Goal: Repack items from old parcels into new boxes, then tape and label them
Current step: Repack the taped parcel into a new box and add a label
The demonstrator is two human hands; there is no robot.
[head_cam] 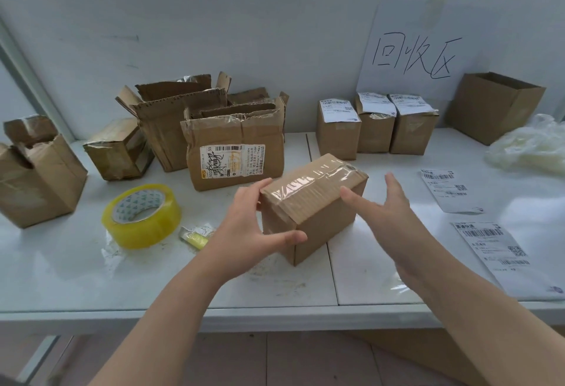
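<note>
A small brown box (318, 202) sealed with clear tape stands on the white table (91, 278) in the middle. My left hand (244, 229) holds its near left end, thumb on the front face and fingers at the top edge. Beside the box's right side hovers my right hand (388, 211) with straight, spread fingers, the index fingertip close to the box's top edge. A roll of yellowish tape (142, 216) lies to the left. Two loose shipping labels (446, 190) (501, 254) lie flat at the right.
Several torn old parcels (232, 147) stand at the back left. Three taped, labelled boxes (376, 125) line the back wall, with an open box (492, 104) and crumpled plastic (532, 147) at the right. A small yellow cutter (195, 237) lies by the tape.
</note>
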